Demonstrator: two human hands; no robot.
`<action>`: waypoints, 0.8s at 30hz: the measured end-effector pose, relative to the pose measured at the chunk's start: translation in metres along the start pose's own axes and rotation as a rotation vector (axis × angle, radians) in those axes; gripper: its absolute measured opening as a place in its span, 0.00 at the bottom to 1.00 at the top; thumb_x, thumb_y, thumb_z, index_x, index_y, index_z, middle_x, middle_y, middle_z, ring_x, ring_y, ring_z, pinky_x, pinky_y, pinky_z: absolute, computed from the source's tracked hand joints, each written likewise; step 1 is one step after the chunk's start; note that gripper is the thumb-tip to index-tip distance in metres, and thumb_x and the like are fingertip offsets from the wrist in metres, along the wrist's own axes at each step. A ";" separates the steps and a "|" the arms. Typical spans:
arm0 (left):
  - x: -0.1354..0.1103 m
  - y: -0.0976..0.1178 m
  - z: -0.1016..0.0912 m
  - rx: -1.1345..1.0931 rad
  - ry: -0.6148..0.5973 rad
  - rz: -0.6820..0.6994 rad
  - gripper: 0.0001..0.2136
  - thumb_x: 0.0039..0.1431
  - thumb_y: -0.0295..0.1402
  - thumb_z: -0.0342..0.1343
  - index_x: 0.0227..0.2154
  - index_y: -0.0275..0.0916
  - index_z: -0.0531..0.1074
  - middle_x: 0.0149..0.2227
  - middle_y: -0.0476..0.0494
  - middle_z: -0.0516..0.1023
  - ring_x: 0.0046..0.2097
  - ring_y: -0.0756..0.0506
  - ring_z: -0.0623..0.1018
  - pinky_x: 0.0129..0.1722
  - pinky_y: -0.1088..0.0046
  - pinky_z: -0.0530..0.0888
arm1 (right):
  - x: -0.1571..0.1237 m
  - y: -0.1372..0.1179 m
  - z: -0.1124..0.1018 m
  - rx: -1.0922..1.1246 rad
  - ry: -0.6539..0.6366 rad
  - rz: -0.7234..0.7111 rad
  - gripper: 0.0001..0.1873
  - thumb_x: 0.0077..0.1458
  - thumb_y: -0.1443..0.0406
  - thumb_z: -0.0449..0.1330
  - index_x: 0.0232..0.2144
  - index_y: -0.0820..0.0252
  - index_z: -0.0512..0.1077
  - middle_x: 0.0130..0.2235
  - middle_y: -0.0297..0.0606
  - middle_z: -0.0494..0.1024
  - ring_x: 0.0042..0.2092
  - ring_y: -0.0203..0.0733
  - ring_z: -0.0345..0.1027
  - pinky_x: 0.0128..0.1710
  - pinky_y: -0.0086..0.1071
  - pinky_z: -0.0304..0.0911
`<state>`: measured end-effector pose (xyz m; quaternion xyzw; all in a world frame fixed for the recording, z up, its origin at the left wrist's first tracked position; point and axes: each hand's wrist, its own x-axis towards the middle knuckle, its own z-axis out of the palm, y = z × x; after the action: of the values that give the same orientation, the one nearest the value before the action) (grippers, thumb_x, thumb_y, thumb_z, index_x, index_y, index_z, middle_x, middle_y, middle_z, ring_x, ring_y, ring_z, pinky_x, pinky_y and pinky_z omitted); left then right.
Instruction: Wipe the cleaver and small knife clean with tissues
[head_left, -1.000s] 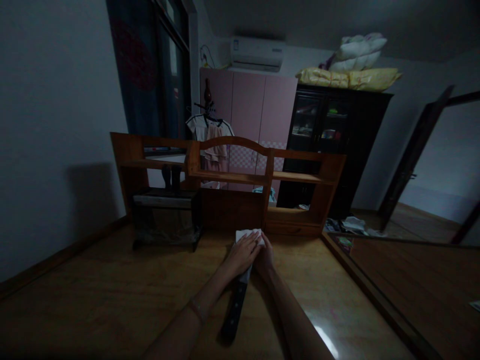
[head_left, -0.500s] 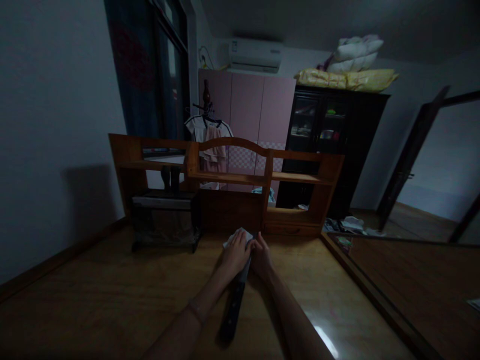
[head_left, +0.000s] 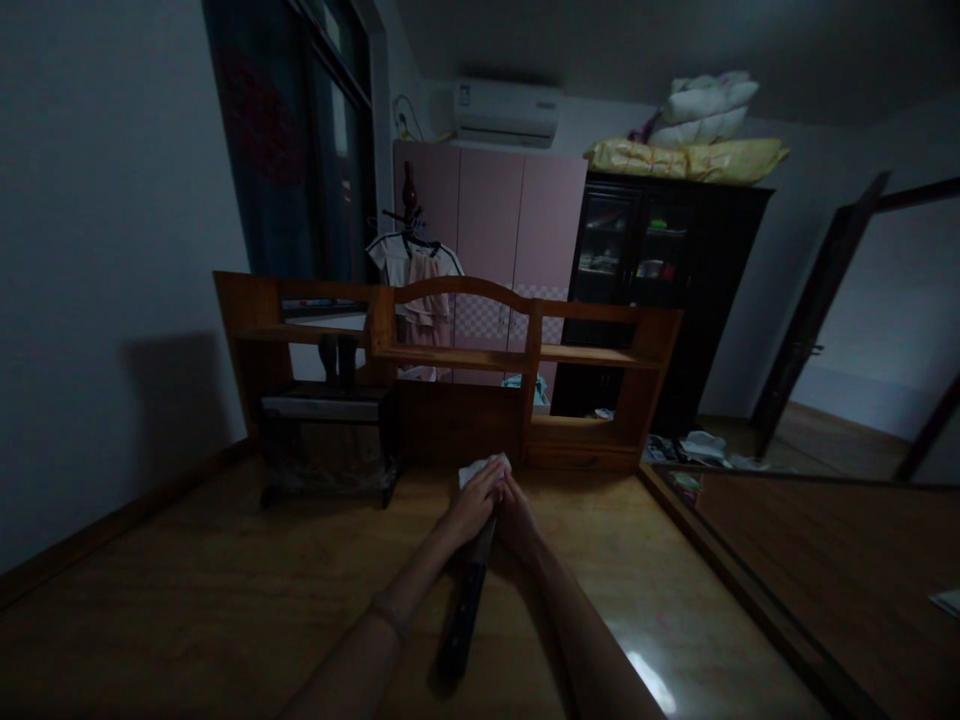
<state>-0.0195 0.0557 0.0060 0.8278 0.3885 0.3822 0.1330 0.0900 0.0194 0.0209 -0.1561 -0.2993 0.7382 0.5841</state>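
A knife with a dark handle [head_left: 459, 620] lies on the wooden table [head_left: 225, 600], its blade running under my hands toward the shelf. My left hand [head_left: 471, 508] presses a white cloth [head_left: 480, 468] onto the blade, fingers curled over it. My right hand [head_left: 514, 520] sits right beside it on the blade's other side, fingers closed against the blade and cloth. The blade itself is mostly hidden by both hands.
A wooden shelf unit [head_left: 450, 360] stands at the table's far edge, with a dark box-like rack [head_left: 326, 440] at its left. A second table [head_left: 840, 570] adjoins on the right. Behind are a pink wardrobe [head_left: 495, 240] and a dark cabinet [head_left: 660, 290].
Both hands and the cloth have slid slightly along the blade, and the cloth is more bunched under my left fingers. The knife handle stays in place.
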 end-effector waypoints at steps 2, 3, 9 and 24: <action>0.001 0.005 -0.004 -0.028 -0.017 0.015 0.23 0.69 0.39 0.35 0.62 0.42 0.60 0.66 0.48 0.57 0.67 0.49 0.56 0.67 0.64 0.55 | -0.001 0.000 0.001 -0.001 -0.019 0.018 0.17 0.59 0.53 0.57 0.44 0.54 0.75 0.40 0.36 0.81 0.48 0.43 0.73 0.53 0.39 0.64; 0.001 0.007 -0.005 -0.036 -0.024 0.020 0.23 0.69 0.39 0.34 0.62 0.43 0.61 0.66 0.49 0.58 0.67 0.49 0.56 0.67 0.64 0.55 | -0.002 -0.001 0.002 -0.004 -0.025 0.030 0.18 0.58 0.52 0.57 0.43 0.56 0.75 0.40 0.37 0.81 0.48 0.43 0.73 0.53 0.38 0.63; -0.002 0.017 -0.007 0.010 -0.114 0.067 0.23 0.70 0.39 0.32 0.62 0.42 0.61 0.65 0.50 0.59 0.66 0.50 0.58 0.67 0.65 0.55 | -0.005 -0.002 0.001 0.037 0.036 0.106 0.24 0.55 0.46 0.58 0.38 0.60 0.76 0.37 0.41 0.81 0.49 0.46 0.73 0.50 0.37 0.65; -0.004 0.012 0.004 0.251 0.054 -0.030 0.21 0.67 0.35 0.39 0.59 0.42 0.65 0.64 0.46 0.63 0.66 0.47 0.60 0.66 0.60 0.57 | -0.001 -0.008 -0.005 0.080 0.002 0.039 0.23 0.56 0.50 0.55 0.43 0.59 0.75 0.42 0.39 0.81 0.49 0.45 0.73 0.52 0.39 0.64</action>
<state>-0.0118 0.0453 0.0069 0.8214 0.4491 0.3508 0.0233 0.0996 0.0205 0.0223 -0.1393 -0.2658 0.7605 0.5758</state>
